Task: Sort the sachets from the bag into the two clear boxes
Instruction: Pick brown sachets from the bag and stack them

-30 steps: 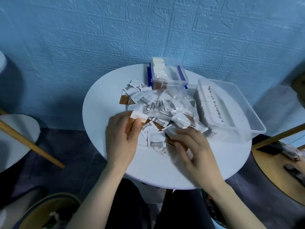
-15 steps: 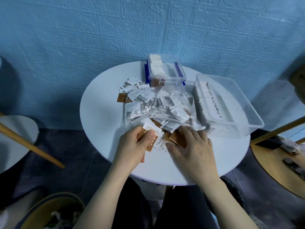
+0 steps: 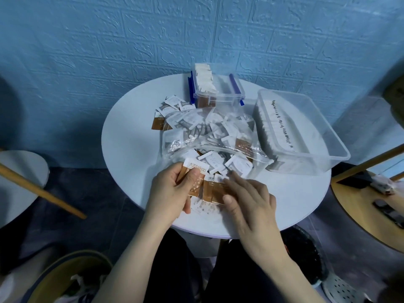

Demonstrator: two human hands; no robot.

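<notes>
The left hand (image 3: 172, 189) now grips a small stack of brown sachets (image 3: 193, 178), where a second ago it held one. The right hand (image 3: 247, 193), fingers flat, presses more brown ones (near edge) beside the bag (image 3: 209, 132); both clear boxes (image 3: 218, 88) wait far right.

Work surface: round white table (image 3: 131, 149).
Backdrop: blue wall (image 3: 109, 40) with embossed brick pattern, directly behind the table.
Left side: second round white tabletop (image 3: 19, 182), partly in frame; a slanted wooden rod (image 3: 41, 191) crosses in front of it.
Right side: round wooden tabletop (image 3: 358, 217) carrying small dark items, too blurred to identify.
Floor: dark; white perforated object (image 3: 341, 289) at lower right.
</notes>
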